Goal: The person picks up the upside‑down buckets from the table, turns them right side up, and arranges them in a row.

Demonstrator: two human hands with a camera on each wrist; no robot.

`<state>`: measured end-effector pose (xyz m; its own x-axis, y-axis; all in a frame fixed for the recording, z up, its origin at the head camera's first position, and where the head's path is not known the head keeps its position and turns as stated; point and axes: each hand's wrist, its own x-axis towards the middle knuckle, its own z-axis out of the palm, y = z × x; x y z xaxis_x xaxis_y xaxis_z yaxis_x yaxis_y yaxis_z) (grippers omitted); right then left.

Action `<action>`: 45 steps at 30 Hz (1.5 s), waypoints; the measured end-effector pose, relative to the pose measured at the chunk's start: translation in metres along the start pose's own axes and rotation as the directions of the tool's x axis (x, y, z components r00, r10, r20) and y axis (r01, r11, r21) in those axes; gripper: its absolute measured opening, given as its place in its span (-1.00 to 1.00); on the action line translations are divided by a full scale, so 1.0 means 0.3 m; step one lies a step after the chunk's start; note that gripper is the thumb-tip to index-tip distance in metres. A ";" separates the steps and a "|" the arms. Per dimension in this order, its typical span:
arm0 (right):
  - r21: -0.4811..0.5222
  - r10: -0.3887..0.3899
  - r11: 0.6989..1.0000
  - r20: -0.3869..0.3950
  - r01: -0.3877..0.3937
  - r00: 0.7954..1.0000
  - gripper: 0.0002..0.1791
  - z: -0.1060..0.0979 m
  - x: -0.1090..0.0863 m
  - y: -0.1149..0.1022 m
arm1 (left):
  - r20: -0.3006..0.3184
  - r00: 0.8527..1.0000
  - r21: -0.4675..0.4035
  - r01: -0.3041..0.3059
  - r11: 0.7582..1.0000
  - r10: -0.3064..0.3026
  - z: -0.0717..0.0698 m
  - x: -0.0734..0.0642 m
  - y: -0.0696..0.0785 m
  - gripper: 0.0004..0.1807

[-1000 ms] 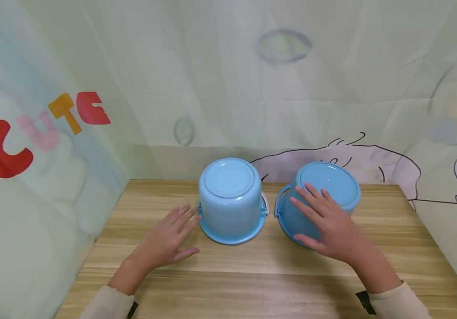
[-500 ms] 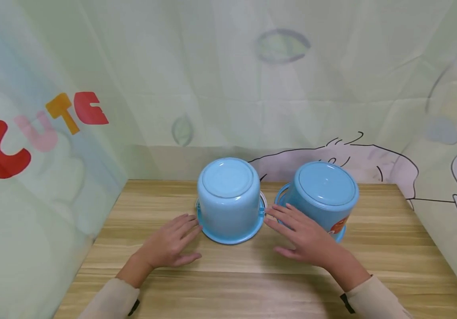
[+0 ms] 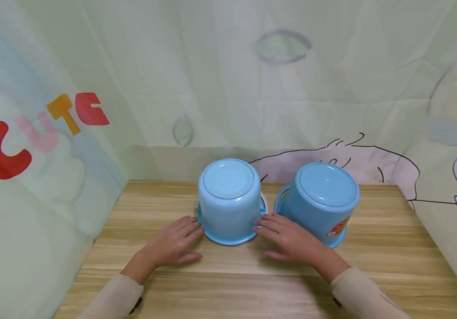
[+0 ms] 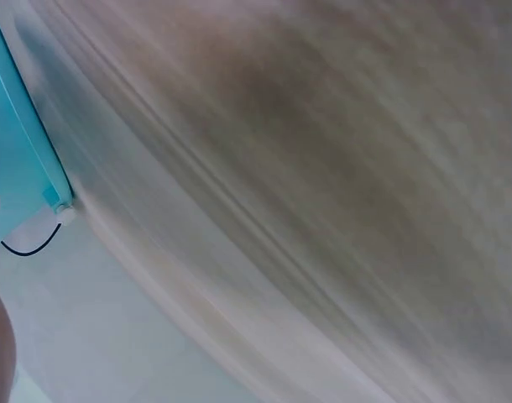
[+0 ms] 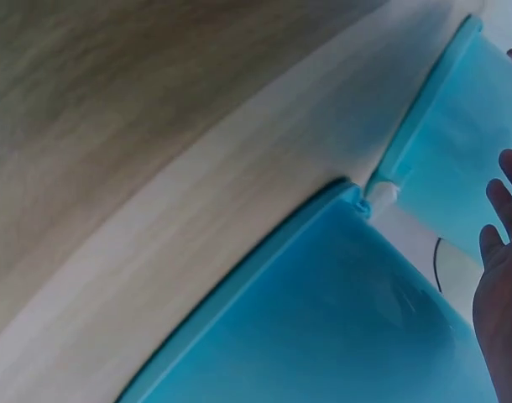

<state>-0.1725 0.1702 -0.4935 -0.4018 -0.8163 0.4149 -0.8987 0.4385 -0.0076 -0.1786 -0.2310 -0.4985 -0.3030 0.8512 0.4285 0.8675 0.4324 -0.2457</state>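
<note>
Two light-blue plastic buckets stand upside down on the table, bases up. The left bucket (image 3: 230, 195) is between my hands in the head view. My left hand (image 3: 172, 243) is at its left side, fingers extended near the rim. My right hand (image 3: 290, 239) is at its right side, fingers reaching toward the rim; whether either hand touches it I cannot tell. The right bucket (image 3: 320, 204) stands just behind my right hand, tilted-looking, with an orange sticker (image 3: 338, 227) on its side. In the right wrist view, my right hand (image 5: 504, 285) shows spread, relaxed fingers.
The wood-grain table (image 3: 220, 288) runs to a printed cloth backdrop (image 3: 220, 88) along the back and both sides. White and blue bucket handles (image 3: 265, 202) lie around the rims, in the narrow space between the buckets.
My right hand has moved left from in front of the right bucket to the left bucket's right side, uncovering the sticker. My left hand has shifted slightly toward the left bucket. Both buckets stay put.
</note>
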 end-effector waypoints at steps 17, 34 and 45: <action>0.014 0.129 0.991 0.139 -0.132 0.982 -0.41 0.057 0.020 0.029 | 0.134 0.985 -0.060 0.121 0.991 -0.112 0.031 0.017 -0.004 -0.29; 0.034 0.062 0.997 0.125 -0.067 0.990 -0.66 0.089 0.071 0.032 | 0.146 0.980 -0.133 0.155 0.979 -0.135 0.065 0.035 -0.060 -0.50; 0.026 0.086 0.996 0.148 -0.091 0.985 -0.85 0.113 0.086 0.038 | 0.146 0.981 -0.143 0.151 0.978 -0.130 0.090 0.055 -0.073 -0.70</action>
<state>-0.1991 0.1414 -0.5138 -0.4992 -0.8220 0.2739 -0.8627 0.5009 -0.0690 -0.2134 -0.2183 -0.5095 -0.4678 0.8217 0.3256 0.8591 0.5093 -0.0510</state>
